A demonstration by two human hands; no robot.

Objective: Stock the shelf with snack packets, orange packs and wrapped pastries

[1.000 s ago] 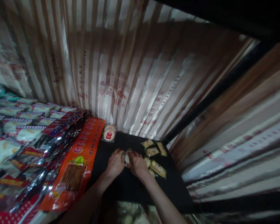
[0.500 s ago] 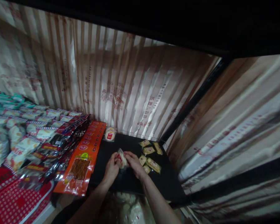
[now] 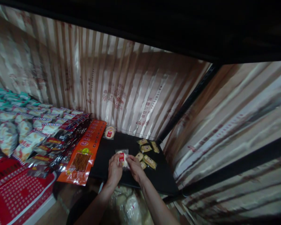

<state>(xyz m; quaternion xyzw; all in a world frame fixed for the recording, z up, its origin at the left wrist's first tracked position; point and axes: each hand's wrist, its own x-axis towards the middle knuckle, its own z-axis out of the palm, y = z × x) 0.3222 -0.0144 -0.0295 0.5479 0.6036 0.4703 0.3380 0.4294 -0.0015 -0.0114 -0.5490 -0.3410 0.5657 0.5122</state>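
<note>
While both hands pinch it between them, the small clear-wrapped round pale cake with a red label point(image 3: 122, 156) sits just above the black shelf point(image 3: 112, 150), near the middle of its front edge. The left hand point(image 3: 114, 169) has its grip closed on the packet's left side, thumb on top; the right hand point(image 3: 134, 166) closes its fingertips on the right side, so each grip has hold of the same wrapper. To handle it well, I judge the pinch should stay on the wrapper's edges, not the soft cake, and the packet be kept level with its label up. Toward the shelf's back edge lies a second round clear-wrapped cake point(image 3: 109, 132); toward its right edge a cluster of small yellow foil sachets point(image 3: 146, 153). Along the left edge lies a long orange snack bag point(image 3: 83, 156), beside dark glossy packets point(image 3: 58, 140).
</note>
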